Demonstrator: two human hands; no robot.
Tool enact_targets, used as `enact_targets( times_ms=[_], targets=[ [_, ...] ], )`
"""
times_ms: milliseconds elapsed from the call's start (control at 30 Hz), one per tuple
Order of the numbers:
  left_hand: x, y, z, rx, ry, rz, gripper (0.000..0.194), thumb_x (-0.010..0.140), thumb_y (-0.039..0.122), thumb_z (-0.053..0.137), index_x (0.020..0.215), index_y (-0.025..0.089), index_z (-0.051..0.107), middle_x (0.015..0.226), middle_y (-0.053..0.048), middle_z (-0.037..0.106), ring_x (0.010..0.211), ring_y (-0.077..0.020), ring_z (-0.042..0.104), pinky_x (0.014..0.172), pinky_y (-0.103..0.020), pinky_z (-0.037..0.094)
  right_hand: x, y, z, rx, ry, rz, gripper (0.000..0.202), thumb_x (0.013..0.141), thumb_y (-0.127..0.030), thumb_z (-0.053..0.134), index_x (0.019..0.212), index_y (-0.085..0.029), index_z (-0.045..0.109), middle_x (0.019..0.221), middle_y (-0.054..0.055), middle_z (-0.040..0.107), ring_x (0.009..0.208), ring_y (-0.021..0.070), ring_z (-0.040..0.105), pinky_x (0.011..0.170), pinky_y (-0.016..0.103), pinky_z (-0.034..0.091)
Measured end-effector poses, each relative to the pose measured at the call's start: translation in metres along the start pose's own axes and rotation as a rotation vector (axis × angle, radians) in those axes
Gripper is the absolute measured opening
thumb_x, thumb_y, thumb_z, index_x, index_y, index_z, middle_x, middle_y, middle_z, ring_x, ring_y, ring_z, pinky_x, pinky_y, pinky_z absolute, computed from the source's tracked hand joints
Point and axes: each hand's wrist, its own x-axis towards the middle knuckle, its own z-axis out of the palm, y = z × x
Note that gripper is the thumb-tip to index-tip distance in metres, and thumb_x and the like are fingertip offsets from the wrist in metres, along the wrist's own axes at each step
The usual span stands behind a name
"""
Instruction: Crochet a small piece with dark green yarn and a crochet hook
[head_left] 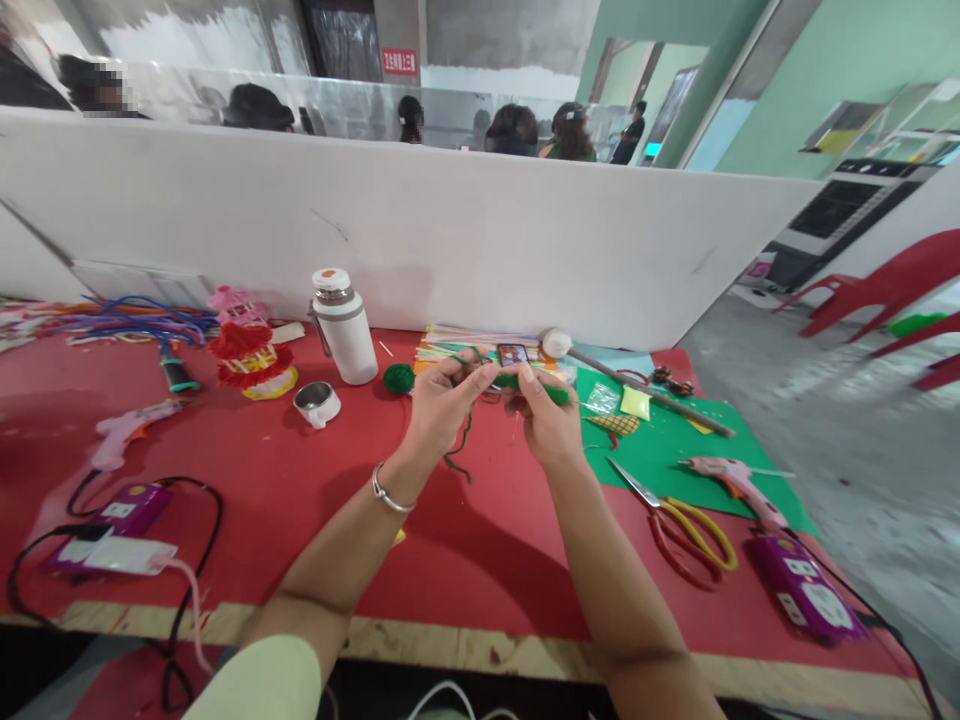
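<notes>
Both of my hands meet above the middle of the red table. In my right hand is a crochet hook with a green handle, its tip pointing toward the left hand. My left hand pinches dark green yarn, looped over its fingers. A loose tail of yarn hangs below that hand onto the table. The green yarn ball lies just left of the left hand. Behind the fingers, a phone with a lit screen is partly visible. Any worked stitches are too small to make out.
A white thermos and its cup stand left. Scissors, a glue gun and a purple power strip lie right. Another glue gun lies far left, near a red paper craft. A white partition closes the back.
</notes>
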Motion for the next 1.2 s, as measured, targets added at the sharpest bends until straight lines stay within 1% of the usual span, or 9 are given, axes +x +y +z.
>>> enact_targets(
  times_ms=[100,167,367,600,767,933,1067,1133,1200],
  targets=[
    [0.0019,-0.0056,-0.0021,-0.081,-0.054,-0.042,0.034,0.059,0.024,0.099,0.083,0.017,0.076,0.098,-0.002,0.077,0.078,-0.0122,0.071,0.070,-0.026,0.060,-0.0015,-0.0006,0.0009,-0.024,-0.001,-0.023,0.034,0.089,-0.056,0.077,0.088,-0.023,0.083,0.065,-0.001,0.065,0.056,0.0115,0.054,0.054,0.027,0.045],
    [0.0023,-0.0068,-0.0030,-0.108,-0.084,-0.063,0.036,0.058,0.018,0.097,0.087,0.018,0.076,0.102,-0.003,0.079,0.086,-0.0154,0.074,0.074,-0.028,0.061,-0.0020,-0.0014,0.0019,0.002,-0.005,-0.015,0.033,0.090,-0.055,0.076,0.087,-0.022,0.083,0.063,-0.001,0.063,0.056,0.0113,0.054,0.054,0.027,0.045],
    [0.0013,0.0002,-0.0030,-0.042,-0.094,-0.078,0.044,0.055,0.011,0.093,0.096,0.017,0.080,0.094,-0.003,0.078,0.080,-0.0149,0.073,0.074,-0.028,0.062,-0.0006,-0.0044,0.0020,0.054,0.005,0.023,0.034,0.087,-0.056,0.078,0.087,-0.022,0.083,0.066,0.000,0.065,0.057,0.0120,0.056,0.054,0.027,0.046],
    [0.0017,-0.0056,-0.0057,0.004,-0.100,-0.038,0.038,0.056,0.012,0.094,0.092,0.017,0.081,0.109,-0.006,0.080,0.085,-0.0156,0.073,0.075,-0.029,0.064,0.0016,-0.0076,0.0007,0.073,0.056,0.066,0.041,0.081,-0.060,0.082,0.088,-0.020,0.083,0.065,0.000,0.066,0.057,0.0125,0.056,0.051,0.027,0.046],
    [0.0016,-0.0012,-0.0031,-0.018,-0.090,-0.063,0.046,0.050,0.012,0.097,0.093,0.017,0.081,0.093,-0.003,0.079,0.077,-0.0145,0.074,0.071,-0.028,0.064,0.0012,-0.0056,0.0003,0.050,0.050,0.032,0.038,0.085,-0.058,0.080,0.091,-0.020,0.084,0.066,0.000,0.067,0.056,0.0121,0.057,0.052,0.027,0.046],
    [0.0011,-0.0007,-0.0045,0.036,-0.069,-0.043,0.035,0.050,0.015,0.099,0.072,0.015,0.072,0.084,-0.003,0.080,0.072,-0.0142,0.073,0.070,-0.027,0.063,-0.0006,-0.0049,-0.0027,-0.020,-0.031,-0.135,0.027,0.091,-0.051,0.077,0.088,-0.024,0.084,0.069,0.000,0.067,0.058,0.0122,0.058,0.053,0.028,0.045],
    [0.0007,-0.0018,-0.0062,0.078,-0.047,0.015,0.034,0.050,0.017,0.100,0.071,0.015,0.073,0.087,-0.004,0.081,0.072,-0.0146,0.073,0.069,-0.028,0.063,-0.0041,-0.0079,-0.0031,-0.089,-0.072,-0.248,0.020,0.091,-0.045,0.079,0.087,-0.026,0.083,0.070,-0.001,0.066,0.058,0.0121,0.057,0.055,0.029,0.045],
    [0.0004,-0.0018,-0.0067,0.102,-0.047,0.035,0.033,0.052,0.019,0.099,0.074,0.014,0.075,0.087,-0.005,0.081,0.073,-0.0154,0.073,0.068,-0.028,0.063,-0.0047,-0.0084,-0.0026,-0.096,-0.068,-0.240,0.017,0.091,-0.043,0.078,0.087,-0.026,0.083,0.071,-0.001,0.066,0.058,0.0113,0.057,0.054,0.028,0.046],
    [0.0000,-0.0017,-0.0070,0.131,-0.056,0.035,0.031,0.055,0.020,0.098,0.077,0.015,0.076,0.086,-0.005,0.081,0.075,-0.0167,0.074,0.069,-0.029,0.063,-0.0036,-0.0078,-0.0020,-0.034,-0.044,-0.166,0.017,0.089,-0.043,0.079,0.087,-0.026,0.084,0.072,-0.001,0.068,0.058,0.0116,0.059,0.051,0.027,0.046]
  ],
)
